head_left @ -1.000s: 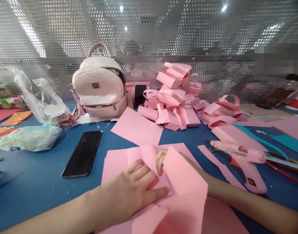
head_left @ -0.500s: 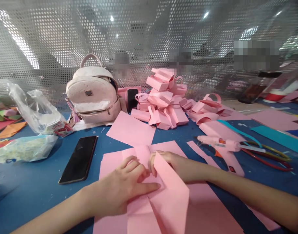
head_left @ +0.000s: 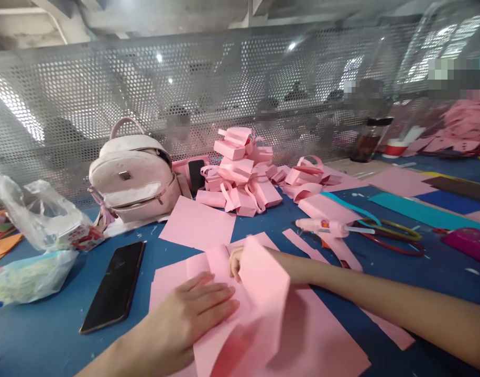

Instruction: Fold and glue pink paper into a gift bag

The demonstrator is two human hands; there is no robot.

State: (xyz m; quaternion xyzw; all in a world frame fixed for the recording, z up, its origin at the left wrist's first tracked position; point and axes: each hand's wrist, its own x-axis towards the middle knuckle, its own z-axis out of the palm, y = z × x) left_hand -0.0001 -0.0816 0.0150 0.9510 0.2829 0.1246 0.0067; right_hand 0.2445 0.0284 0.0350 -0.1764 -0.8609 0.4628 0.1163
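Observation:
A folded sheet of pink paper [head_left: 263, 283] stands partly raised in front of me, over more pink sheets [head_left: 326, 335]. My left hand [head_left: 204, 314] lies on the paper with its fingers stretched out flat. Behind the raised flap is my right hand [head_left: 237, 262], its fingertips curled against the folded paper; the flap hides much of this hand. Just beyond both hands, a loose pink sheet [head_left: 198, 222] lies on the blue table.
Folded pink paper pieces [head_left: 240, 173] are piled at the back, beside a pale backpack [head_left: 133, 178]. A phone [head_left: 112, 288] and plastic bag [head_left: 35, 275] lie left. On the right are a pink glue gun [head_left: 330, 233], blue strip [head_left: 421, 207] and dark-lidded jar [head_left: 369, 139].
My view has tilted up and shifted right. The left hand's fingers have flattened and come closer together on the paper. The raised flap has moved; the right hand stays behind it.

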